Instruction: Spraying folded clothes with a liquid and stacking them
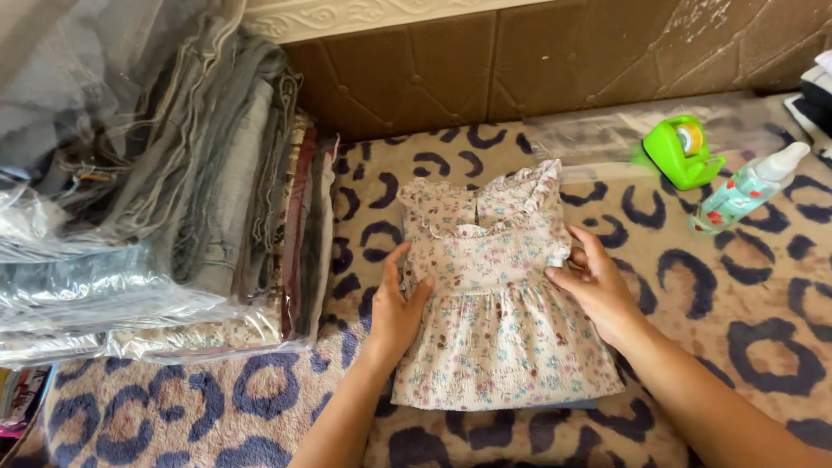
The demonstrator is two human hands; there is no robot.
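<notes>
Floral cotton, cream with small flowers: the dress (501,303) lies flat in the middle of the leopard-print blanket (737,303), and both hands press on it, fingers spread wide, left hand (397,308) on its left edge, right hand (598,282) on its right. Bagged folded clothes (147,199) are stacked at the blanket's left edge, while a green tape dispenser (682,152) and a spray bottle (747,188) sit near its far right corner.

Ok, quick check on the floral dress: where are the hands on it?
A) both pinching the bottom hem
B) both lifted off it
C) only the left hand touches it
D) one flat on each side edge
D: the left hand lies flat on one side edge of the floral dress and the right hand on the other, at the waist seam.
</notes>
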